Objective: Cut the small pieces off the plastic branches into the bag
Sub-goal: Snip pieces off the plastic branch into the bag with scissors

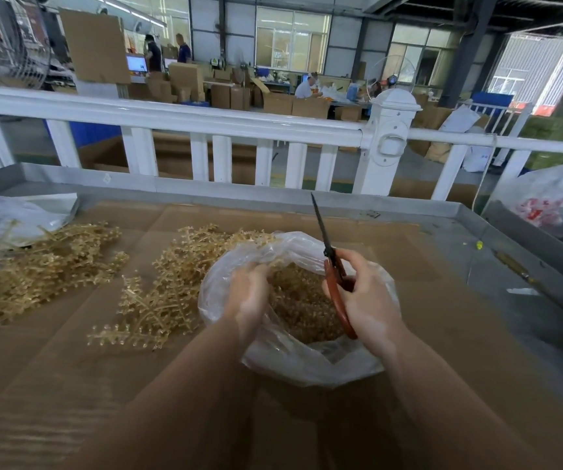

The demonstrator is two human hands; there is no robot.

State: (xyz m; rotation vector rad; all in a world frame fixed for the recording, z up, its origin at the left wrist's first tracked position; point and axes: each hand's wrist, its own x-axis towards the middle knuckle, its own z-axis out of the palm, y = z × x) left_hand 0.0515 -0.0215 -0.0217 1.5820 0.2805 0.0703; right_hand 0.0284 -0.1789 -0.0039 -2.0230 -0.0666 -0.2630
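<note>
Plastic branches (158, 286), golden, lie in two loose heaps on the cardboard-covered table (442, 300), left of one clear bag (293, 361) holding cut pieces (300, 307); the left hand (249, 296) curls over the bag's near-left rim, gripping it; the right hand (365, 293) grips one pair of red-handled scissors (332, 266), blades together, pointing up and away.

Your left hand (249, 293) is motion-blurred, and its fingertips vanish inside the bag (293, 364) mouth, so whether they grip anything cannot be told. Your right hand (366, 300) covers much of the scissors (336, 283) handles. At 9 o'clock, the branches (46, 262) run off the frame edge. The bag's lower part hides behind your forearms.
</note>
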